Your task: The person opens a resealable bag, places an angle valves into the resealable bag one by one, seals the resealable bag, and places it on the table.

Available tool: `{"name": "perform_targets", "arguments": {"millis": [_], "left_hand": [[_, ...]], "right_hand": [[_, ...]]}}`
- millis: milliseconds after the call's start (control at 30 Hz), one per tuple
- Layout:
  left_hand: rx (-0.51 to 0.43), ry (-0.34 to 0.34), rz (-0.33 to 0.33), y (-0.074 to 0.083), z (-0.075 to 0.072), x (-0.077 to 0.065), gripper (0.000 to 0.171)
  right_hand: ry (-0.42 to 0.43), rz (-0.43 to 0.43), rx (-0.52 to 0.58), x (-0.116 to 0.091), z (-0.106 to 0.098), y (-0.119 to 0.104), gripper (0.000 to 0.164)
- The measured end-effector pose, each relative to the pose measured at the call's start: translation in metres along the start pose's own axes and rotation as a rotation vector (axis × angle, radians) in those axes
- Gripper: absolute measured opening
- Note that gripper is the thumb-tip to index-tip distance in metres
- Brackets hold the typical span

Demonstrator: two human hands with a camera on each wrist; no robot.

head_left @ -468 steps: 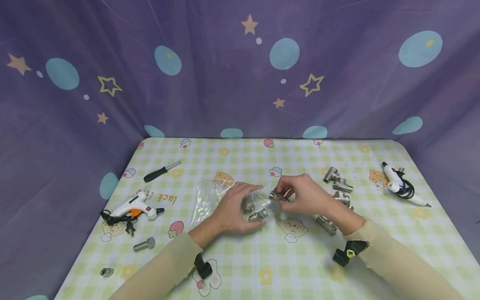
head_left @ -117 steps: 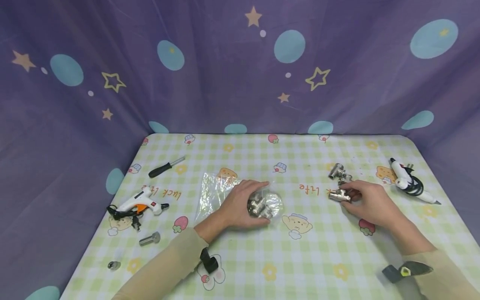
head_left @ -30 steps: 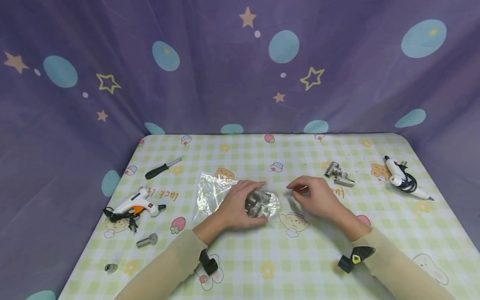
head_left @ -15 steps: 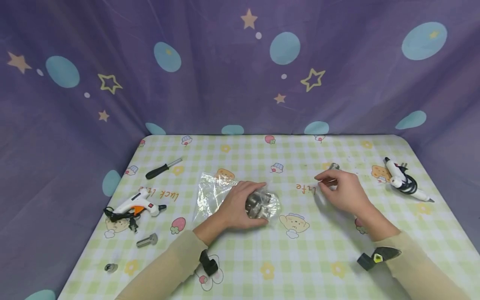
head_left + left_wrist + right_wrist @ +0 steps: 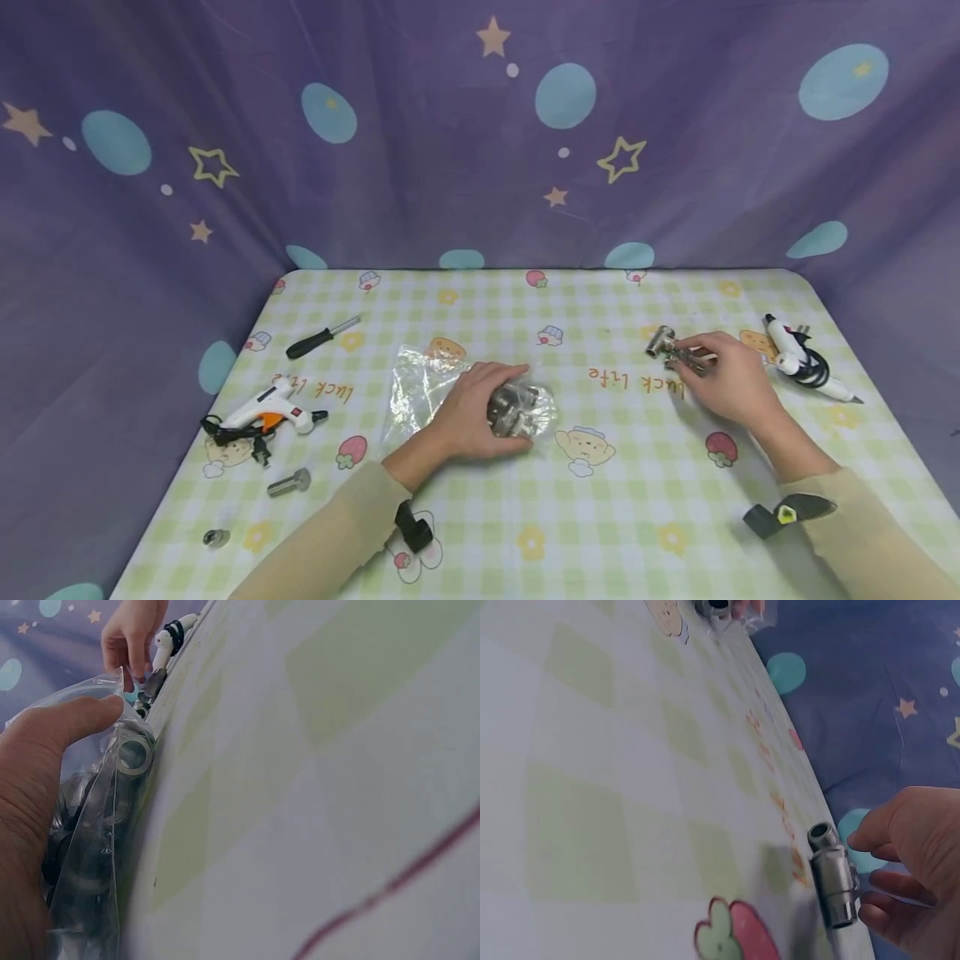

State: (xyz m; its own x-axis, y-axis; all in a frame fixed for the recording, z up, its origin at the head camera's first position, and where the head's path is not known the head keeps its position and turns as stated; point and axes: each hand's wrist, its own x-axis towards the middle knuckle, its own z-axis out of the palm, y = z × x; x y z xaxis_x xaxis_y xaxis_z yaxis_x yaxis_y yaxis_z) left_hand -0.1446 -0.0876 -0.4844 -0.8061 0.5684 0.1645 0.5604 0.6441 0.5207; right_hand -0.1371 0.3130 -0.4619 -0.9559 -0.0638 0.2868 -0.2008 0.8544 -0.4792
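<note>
The fingers of my left hand (image 5: pixel 468 417) curl round a clear plastic bag (image 5: pixel 411 392) on the checked tablecloth (image 5: pixel 615 517), with metal fittings (image 5: pixel 516 408) bunched inside it, against the palm. Further right I have a metal tee fitting (image 5: pixel 661 341) on the cloth, then a second metal fitting (image 5: pixel 696 363) beside it. There, my right hand's (image 5: pixel 731 379) fingers stand apart, bent about the second one; I cannot tell whether they pinch it. Rightmost lies a white tool with a coiled black cord (image 5: pixel 812 367).

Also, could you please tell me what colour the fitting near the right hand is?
The fitting is silver-grey, best seen in the right wrist view.
</note>
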Motion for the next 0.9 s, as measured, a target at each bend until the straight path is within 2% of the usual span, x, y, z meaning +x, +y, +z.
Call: {"name": "perform_targets", "arguments": {"millis": [433,733,900], "left_hand": [[0.001,0.000,0.013,-0.001,0.000,0.000,0.106],[0.004,-0.004,0.003,-0.001,0.001,0.000,0.106],[0.011,-0.007,0.006,-0.002,0.001,0.001,0.106]], "right_hand": [[-0.114,0.085,-0.018,0.001,0.003,0.016,0.036],[-0.162,-0.007,-0.075,0.006,-0.001,0.020,0.038],[-0.140,-0.026,-0.069,0.005,-0.002,0.018,0.037]]}}
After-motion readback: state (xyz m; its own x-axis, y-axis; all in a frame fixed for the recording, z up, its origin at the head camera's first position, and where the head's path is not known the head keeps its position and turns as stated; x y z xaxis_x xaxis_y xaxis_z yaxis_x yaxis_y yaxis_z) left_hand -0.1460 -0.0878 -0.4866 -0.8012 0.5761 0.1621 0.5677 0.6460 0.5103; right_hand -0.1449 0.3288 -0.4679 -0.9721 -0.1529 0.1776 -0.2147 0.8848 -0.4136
